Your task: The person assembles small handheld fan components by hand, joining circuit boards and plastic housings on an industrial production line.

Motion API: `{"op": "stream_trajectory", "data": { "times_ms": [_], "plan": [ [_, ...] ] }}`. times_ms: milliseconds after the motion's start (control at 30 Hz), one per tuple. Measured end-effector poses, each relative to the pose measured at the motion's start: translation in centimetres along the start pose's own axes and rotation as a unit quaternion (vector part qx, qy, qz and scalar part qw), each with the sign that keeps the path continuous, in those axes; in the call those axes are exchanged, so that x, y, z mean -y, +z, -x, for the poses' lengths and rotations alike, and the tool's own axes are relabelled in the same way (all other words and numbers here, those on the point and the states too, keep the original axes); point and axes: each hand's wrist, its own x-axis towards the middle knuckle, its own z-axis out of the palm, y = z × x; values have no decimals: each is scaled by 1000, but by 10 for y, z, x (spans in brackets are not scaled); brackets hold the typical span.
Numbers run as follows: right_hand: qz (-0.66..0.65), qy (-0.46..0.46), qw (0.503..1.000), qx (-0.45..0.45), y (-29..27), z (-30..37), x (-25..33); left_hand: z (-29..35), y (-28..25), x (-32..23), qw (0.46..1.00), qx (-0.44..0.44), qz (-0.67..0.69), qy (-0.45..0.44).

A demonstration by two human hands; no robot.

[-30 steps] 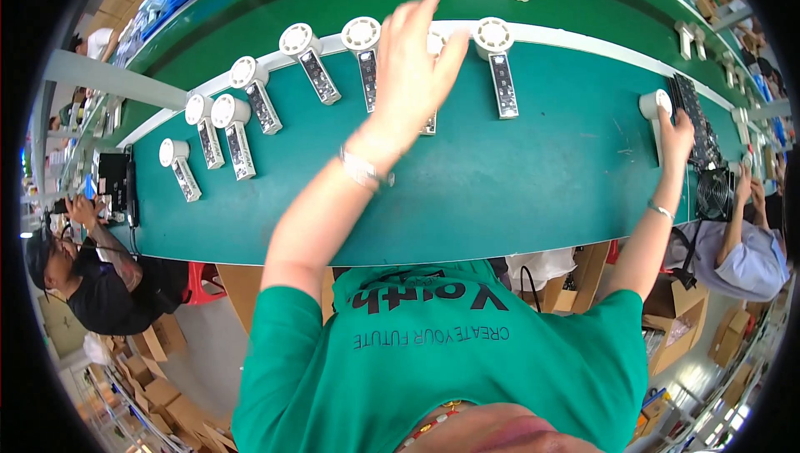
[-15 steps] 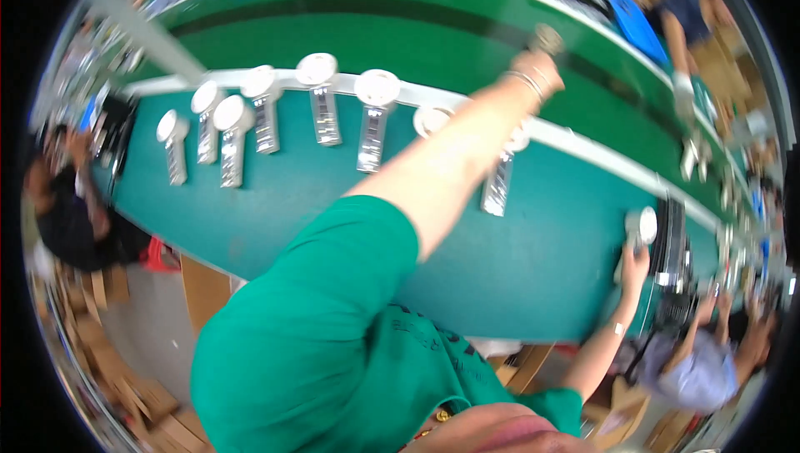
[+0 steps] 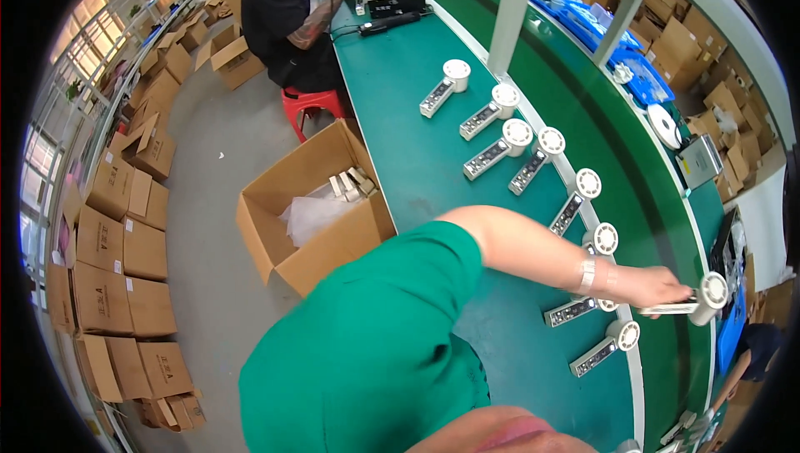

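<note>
My left hand [image 3: 657, 288] reaches out over the green conveyor belt [image 3: 658, 245], its fingers wrapped round the handle of a white handheld fan [image 3: 713, 293] with a round vented head. Beneath and beside that forearm, several similar fans [image 3: 517, 133] lie in a row along the belt-side edge of the green workbench [image 3: 433, 178]. Their flat handles show parts inside and point toward my side. The closest whole one [image 3: 623, 336] rests below my left hand, and my arm partly covers others. My right hand is out of view.
An open cardboard box [image 3: 262, 211] with white pieces and clear plastic stands against the bench. A co-worker [image 3: 287, 20] sits beyond it on a red stool [image 3: 312, 105]. Grey posts [image 3: 510, 20] rise beside the belt. Blue trays [image 3: 646, 78] sit across it.
My view has swung to the left, bringing the cardboard box and the co-worker into sight. My right hand, which held a fan, has left the picture. My left hand stays over the belt.
</note>
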Motion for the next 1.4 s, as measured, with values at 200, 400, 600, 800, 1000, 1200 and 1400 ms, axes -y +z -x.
{"op": "stream_trajectory", "data": {
  "times_ms": [200,400,600,800,1000,1200,1400],
  "plan": [
    [-91,293,952,3,112,78,197,179,-88,-4,990,-72,93,-80],
    [-318,277,897,135,224,122,238,278,-131,42,955,-191,200,-110],
    [-387,291,845,227,292,160,276,290,-139,41,956,-197,203,-83],
    [-404,283,838,234,313,166,276,282,-135,45,948,-214,210,-106],
    [-381,249,870,190,313,161,266,269,-128,55,952,-189,213,-108],
    [-336,246,891,182,313,164,257,265,-118,58,948,-206,212,-121],
    [-344,255,886,177,314,163,259,267,-112,61,943,-246,202,-100]
  ]
}}
